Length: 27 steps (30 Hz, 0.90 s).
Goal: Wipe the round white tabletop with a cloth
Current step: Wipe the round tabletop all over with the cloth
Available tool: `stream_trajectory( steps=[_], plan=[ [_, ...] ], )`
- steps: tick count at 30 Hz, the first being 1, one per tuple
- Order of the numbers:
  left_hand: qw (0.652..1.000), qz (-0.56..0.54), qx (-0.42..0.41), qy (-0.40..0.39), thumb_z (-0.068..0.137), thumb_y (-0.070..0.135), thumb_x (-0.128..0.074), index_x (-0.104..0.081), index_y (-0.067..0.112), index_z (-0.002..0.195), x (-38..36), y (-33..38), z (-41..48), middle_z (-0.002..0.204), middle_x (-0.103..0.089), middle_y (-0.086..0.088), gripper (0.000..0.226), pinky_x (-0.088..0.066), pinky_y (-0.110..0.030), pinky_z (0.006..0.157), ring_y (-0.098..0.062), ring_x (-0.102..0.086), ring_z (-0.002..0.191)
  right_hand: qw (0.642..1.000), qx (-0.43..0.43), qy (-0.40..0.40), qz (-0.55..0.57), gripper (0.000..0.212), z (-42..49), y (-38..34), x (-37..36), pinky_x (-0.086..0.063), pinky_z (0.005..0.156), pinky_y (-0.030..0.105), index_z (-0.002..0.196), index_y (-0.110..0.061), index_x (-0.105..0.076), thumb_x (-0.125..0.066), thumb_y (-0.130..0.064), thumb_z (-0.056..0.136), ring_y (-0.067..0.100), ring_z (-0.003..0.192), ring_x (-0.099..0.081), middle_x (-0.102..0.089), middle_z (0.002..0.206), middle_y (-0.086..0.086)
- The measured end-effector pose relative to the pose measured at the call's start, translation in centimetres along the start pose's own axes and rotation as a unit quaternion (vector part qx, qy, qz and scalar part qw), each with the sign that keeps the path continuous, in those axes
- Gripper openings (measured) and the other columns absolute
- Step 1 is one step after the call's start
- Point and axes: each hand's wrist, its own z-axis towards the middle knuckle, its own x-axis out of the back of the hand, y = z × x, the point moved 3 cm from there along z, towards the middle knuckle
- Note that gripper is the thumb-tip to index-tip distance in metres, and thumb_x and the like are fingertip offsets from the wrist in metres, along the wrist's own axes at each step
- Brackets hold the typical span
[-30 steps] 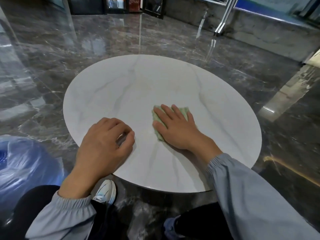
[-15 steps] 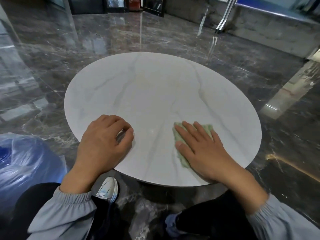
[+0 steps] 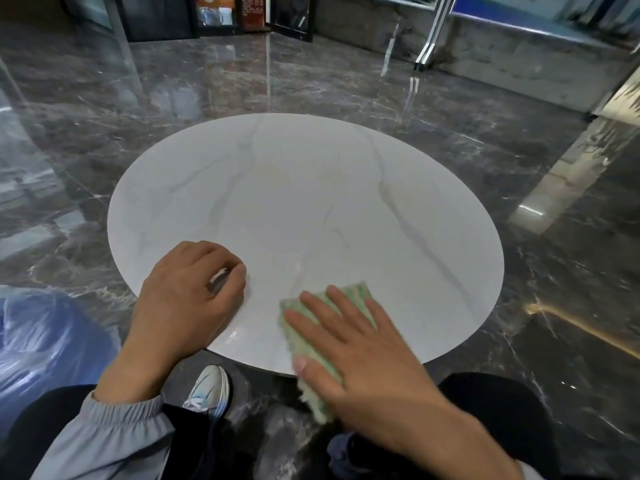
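The green cloth (image 3: pixel 356 294) had slid toward the near rim of the round white counter (image 3: pixel 311 188), one corner now overhanging it. The right hand (image 3: pixel 363 362) pressed it flat, fingers spread; the left hand (image 3: pixel 183 296) stayed braced near-left, fingers curled, empty. The far half likely awaited wiping.

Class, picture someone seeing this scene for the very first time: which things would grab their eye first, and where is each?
The round white tabletop with grey veins fills the middle, bright against the dark glossy marble floor. At its near edge the right hand presses flat on a pale green cloth, which overhangs the rim. The left hand rests to its left on the tabletop, fingers curled.
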Motion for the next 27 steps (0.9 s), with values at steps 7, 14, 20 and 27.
stream_trajectory(
  steps=[7, 14, 20, 27],
  plan=[
    [0.997, -0.025, -0.038, -0.057, 0.095, 0.031, -0.061, -0.074, 0.019, 0.091, -0.3, -0.1, 0.6, 0.094, -0.068, 0.006, 0.019, -0.046, -0.035, 0.083, -0.021, -0.06, 0.09, 0.985, -0.169, -0.017, -0.003, 0.059, 1.7, 9.8, 2.2, 0.015, 0.126, 0.046, 0.16, -0.052, 0.009, -0.006, -0.059, 0.103, 0.006, 0.155, 0.022, 0.017, 0.168, -0.026],
    [0.982, -0.04, -0.099, -0.155, 0.099, 0.047, -0.055, -0.072, 0.029, 0.109, -3.0, 6.2, 1.0, 0.11, -0.065, 0.011, 0.027, -0.05, -0.045, 0.082, -0.019, -0.062, 0.099, 0.999, -0.036, -0.015, -0.011, 0.054, -1.8, 6.5, 1.7, 0.024, 0.122, 0.037, 0.155, -0.06, 0.014, -0.008, -0.063, 0.106, -0.004, 0.147, 0.035, 0.026, 0.161, -0.035],
    [0.979, -0.007, -0.069, -0.19, 0.098, 0.066, -0.042, -0.061, 0.041, 0.114, -5.4, 9.2, -0.5, 0.12, -0.055, 0.017, 0.036, -0.034, -0.041, 0.098, -0.013, -0.053, 0.117, 0.973, -0.229, -0.007, 0.008, 0.058, 0.1, 19.5, 4.2, 0.011, 0.126, 0.044, 0.161, -0.053, 0.002, -0.014, -0.06, 0.105, 0.004, 0.156, 0.016, 0.011, 0.167, -0.029],
    [0.979, 0.02, -0.056, -0.197, 0.096, 0.065, -0.049, -0.057, 0.042, 0.116, -5.4, 9.3, -0.6, 0.121, -0.05, 0.02, 0.031, -0.032, -0.038, 0.1, -0.011, -0.051, 0.119, 0.991, -0.132, -0.017, -0.02, 0.058, 3.2, 13.4, 2.9, 0.019, 0.123, 0.053, 0.158, -0.05, 0.017, -0.007, -0.057, 0.106, 0.014, 0.154, 0.03, 0.024, 0.167, -0.022]
  ],
)
